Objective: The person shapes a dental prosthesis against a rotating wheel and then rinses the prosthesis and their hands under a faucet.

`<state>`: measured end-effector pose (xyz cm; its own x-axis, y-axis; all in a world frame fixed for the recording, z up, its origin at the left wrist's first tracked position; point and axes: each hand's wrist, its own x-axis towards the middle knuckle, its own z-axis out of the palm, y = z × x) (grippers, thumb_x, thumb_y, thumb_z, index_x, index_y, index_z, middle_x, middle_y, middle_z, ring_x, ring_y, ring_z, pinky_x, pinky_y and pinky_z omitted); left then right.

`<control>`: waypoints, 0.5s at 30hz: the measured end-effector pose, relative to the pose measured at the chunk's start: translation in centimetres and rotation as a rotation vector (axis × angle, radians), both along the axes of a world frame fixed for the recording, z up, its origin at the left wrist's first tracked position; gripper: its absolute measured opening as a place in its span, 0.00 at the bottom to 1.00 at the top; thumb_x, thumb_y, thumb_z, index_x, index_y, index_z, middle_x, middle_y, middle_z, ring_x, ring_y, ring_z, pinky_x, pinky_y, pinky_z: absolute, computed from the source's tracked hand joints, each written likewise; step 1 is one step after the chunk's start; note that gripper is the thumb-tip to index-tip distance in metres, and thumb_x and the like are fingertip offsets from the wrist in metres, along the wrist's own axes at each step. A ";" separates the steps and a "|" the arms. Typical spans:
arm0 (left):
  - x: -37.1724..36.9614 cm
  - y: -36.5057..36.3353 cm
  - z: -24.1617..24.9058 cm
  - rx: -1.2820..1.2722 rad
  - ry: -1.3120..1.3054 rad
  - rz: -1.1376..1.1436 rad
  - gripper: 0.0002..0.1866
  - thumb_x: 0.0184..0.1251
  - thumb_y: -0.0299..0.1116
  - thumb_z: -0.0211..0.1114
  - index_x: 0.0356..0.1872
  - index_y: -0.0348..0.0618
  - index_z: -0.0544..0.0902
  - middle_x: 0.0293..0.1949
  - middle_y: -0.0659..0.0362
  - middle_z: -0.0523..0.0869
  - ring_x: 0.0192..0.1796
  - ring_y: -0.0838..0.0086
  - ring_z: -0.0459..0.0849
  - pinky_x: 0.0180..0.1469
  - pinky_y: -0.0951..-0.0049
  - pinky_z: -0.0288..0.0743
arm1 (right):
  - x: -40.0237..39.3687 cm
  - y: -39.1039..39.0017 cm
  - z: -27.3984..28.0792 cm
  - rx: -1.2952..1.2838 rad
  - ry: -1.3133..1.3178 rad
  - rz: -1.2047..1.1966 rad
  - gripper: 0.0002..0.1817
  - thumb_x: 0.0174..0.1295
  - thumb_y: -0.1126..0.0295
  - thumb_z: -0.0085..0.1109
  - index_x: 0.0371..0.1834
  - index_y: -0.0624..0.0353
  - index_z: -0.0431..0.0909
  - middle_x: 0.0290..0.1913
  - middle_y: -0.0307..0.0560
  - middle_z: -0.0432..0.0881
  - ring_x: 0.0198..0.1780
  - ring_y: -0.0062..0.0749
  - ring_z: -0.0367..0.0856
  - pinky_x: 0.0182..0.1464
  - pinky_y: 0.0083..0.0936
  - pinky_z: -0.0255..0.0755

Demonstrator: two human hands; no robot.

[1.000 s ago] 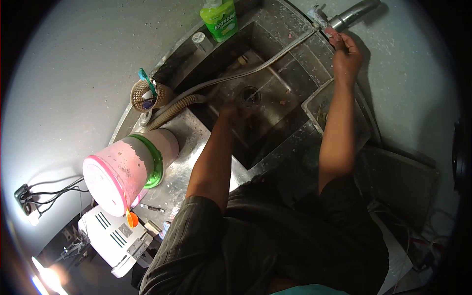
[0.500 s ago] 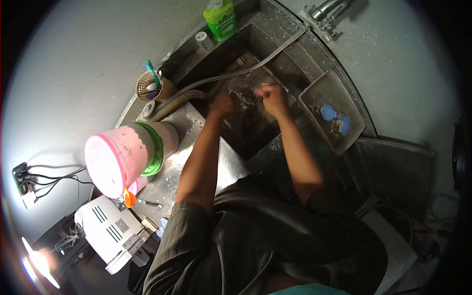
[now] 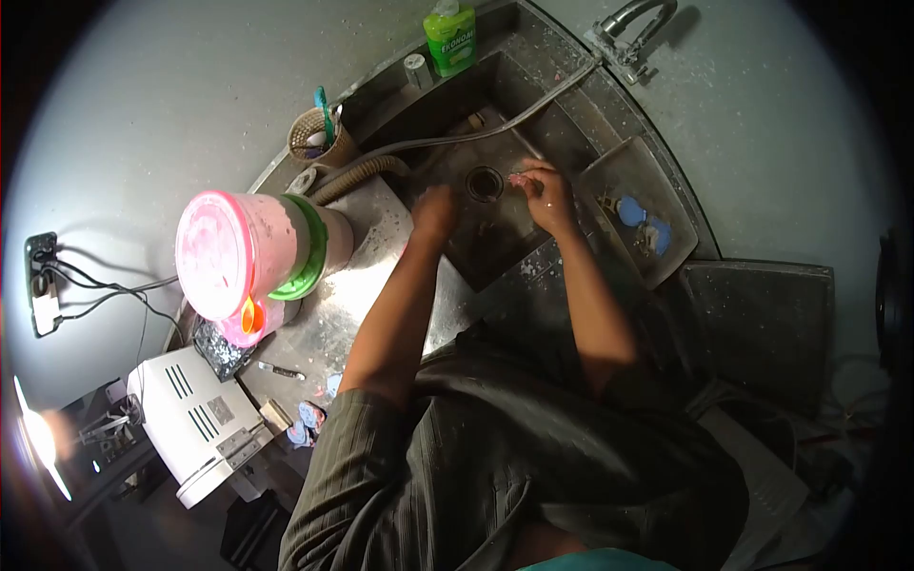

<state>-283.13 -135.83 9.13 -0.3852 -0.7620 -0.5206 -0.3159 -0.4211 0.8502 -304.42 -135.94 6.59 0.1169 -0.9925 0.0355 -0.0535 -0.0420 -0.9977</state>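
Over the sink basin point(image 3: 495, 238), my right hand point(image 3: 550, 198) pinches a small pinkish piece point(image 3: 519, 180) between its fingertips, just right of the round drain point(image 3: 485, 184). To the left of the drain, my left hand point(image 3: 437, 211) is curled with its knuckles up; its fingers are turned away, and I cannot make out what they hold, if anything. A grey hose point(image 3: 447, 141) crosses the basin beyond both hands.
A green soap bottle point(image 3: 450, 40) stands on the back rim, with a metal faucet point(image 3: 624, 43) farther right. A side tray point(image 3: 660, 162) holds blue pieces. Left are a woven cup point(image 3: 312, 133), pink buckets point(image 3: 221, 252) and a white machine point(image 3: 195, 419).
The view has shifted slightly. The splashing water around the drain is gone, so the drain shows clearly. Both hands remain over the basin, and the pinkish piece at my right fingertips shows more plainly.
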 end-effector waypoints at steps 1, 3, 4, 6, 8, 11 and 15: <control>0.3 0.2 0.2 0.013 0.000 0.033 0.19 0.67 0.42 0.50 0.21 0.40 0.77 0.19 0.55 0.78 0.23 0.69 0.78 0.24 0.71 0.70 | 0.3 -0.2 -0.2 -0.345 0.448 -0.038 0.06 0.59 0.71 0.56 0.34 0.61 0.81 0.41 0.51 0.81 0.46 0.42 0.78 0.49 0.32 0.71; 1.1 0.1 0.6 0.030 -0.001 0.112 0.23 0.67 0.47 0.46 0.25 0.38 0.78 0.22 0.52 0.80 0.27 0.64 0.80 0.30 0.66 0.72 | 0.9 0.1 -0.8 -0.409 0.480 -0.103 0.05 0.57 0.72 0.58 0.32 0.59 0.81 0.42 0.53 0.81 0.46 0.46 0.78 0.49 0.33 0.70; 1.2 1.1 0.4 0.065 -0.003 0.131 0.26 0.68 0.50 0.44 0.26 0.37 0.79 0.24 0.50 0.81 0.30 0.62 0.81 0.33 0.64 0.73 | 1.1 1.0 -0.3 -0.352 0.425 -0.067 0.04 0.56 0.73 0.58 0.32 0.59 0.81 0.41 0.52 0.81 0.46 0.45 0.78 0.48 0.32 0.70; 1.4 2.6 0.2 0.116 -0.004 0.179 0.31 0.69 0.55 0.41 0.30 0.34 0.80 0.27 0.47 0.83 0.35 0.58 0.83 0.39 0.59 0.76 | 1.7 2.3 0.9 -0.156 0.273 0.016 0.05 0.57 0.74 0.58 0.34 0.61 0.81 0.37 0.48 0.81 0.42 0.35 0.79 0.45 0.25 0.71; 2.1 3.5 0.2 0.131 -0.003 0.219 0.34 0.69 0.57 0.39 0.31 0.33 0.81 0.28 0.45 0.84 0.37 0.56 0.84 0.42 0.56 0.77 | 2.9 3.3 3.0 0.017 0.063 0.068 0.05 0.58 0.74 0.58 0.35 0.63 0.80 0.36 0.44 0.81 0.40 0.29 0.78 0.45 0.22 0.70; 3.3 5.6 1.1 0.290 0.817 0.484 0.39 0.66 0.63 0.36 0.44 0.29 0.74 0.46 0.38 0.79 0.50 0.53 0.79 0.52 0.56 0.73 | 4.0 3.9 4.9 0.231 -0.164 0.132 0.07 0.59 0.73 0.59 0.38 0.65 0.79 0.33 0.38 0.80 0.36 0.19 0.75 0.41 0.17 0.69; 4.9 8.6 3.0 0.322 1.297 0.527 0.43 0.62 0.64 0.42 0.56 0.26 0.65 0.58 0.37 0.68 0.62 0.51 0.68 0.63 0.57 0.64 | 5.6 4.6 6.5 0.287 -0.241 0.171 0.08 0.58 0.74 0.59 0.39 0.64 0.79 0.30 0.36 0.78 0.31 0.15 0.72 0.37 0.14 0.67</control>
<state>-278.27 -127.23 12.18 -0.4279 -0.8813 -0.2007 0.8444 -0.4689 0.2590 -298.80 -131.39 13.09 0.3035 -0.9330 -0.1933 0.1664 0.2517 -0.9534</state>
